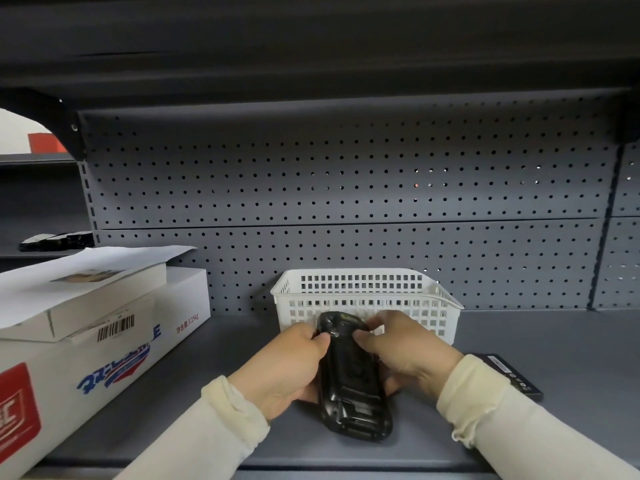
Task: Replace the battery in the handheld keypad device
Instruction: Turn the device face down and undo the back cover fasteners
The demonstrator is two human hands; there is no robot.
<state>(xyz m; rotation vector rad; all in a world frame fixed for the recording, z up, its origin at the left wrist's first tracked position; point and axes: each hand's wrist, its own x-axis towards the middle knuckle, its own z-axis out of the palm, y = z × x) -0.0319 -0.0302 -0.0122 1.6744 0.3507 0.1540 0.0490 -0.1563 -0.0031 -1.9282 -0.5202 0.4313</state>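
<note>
Clearly the risk is a slip: both thumbs press near the top latch, and the glossy black keypad device (351,372) could skid off the shelf (519,438) front edge. Left hand (294,363) and right hand (405,355) each grip its sides, back-up, before the white basket (363,289). A flat black battery (516,379) lies toward the right edge.

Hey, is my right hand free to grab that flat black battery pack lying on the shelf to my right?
Probably not yet: the right hand grips the black handheld device together with the left hand. The flat black battery pack lies close, partly hidden by the sleeve.
</note>
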